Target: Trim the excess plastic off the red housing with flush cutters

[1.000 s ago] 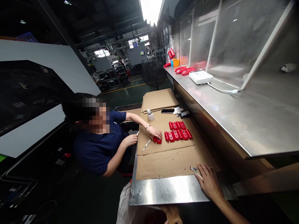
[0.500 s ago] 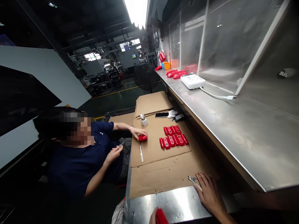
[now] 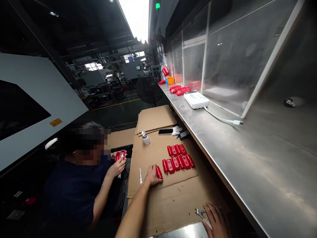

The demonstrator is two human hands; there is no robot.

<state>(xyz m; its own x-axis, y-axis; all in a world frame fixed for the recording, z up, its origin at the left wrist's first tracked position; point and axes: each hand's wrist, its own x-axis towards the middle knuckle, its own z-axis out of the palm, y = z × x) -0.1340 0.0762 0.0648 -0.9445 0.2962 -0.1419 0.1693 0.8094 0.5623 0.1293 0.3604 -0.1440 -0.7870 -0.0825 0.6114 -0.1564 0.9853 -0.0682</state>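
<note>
My left hand (image 3: 152,177) reaches over the cardboard, its fingers closed around a glossy red plastic piece (image 3: 158,172) at the table surface. Just to the right, several similar red plastic pieces (image 3: 176,162) lie in two rows, some with a dark round spot. Low at the right, my right hand (image 3: 215,219) rests on the cardboard, closed over the pale handle of a small metal pliers-like tool (image 3: 200,213). The tool's jaws point away from me; its grip is partly hidden by the fingers.
A co-worker (image 3: 71,185) on the left holds an opened red casing (image 3: 120,155). Tweezers (image 3: 140,176), a pump bottle (image 3: 146,138) and a phone (image 3: 165,132) lie on the cardboard (image 3: 170,198). The metal shelf (image 3: 223,155) along the right bears a white device (image 3: 196,99).
My left hand has moved forward from the near edge with the red piece to beside the rows. My right hand stays on the tool. The co-worker's hand has left the table.
</note>
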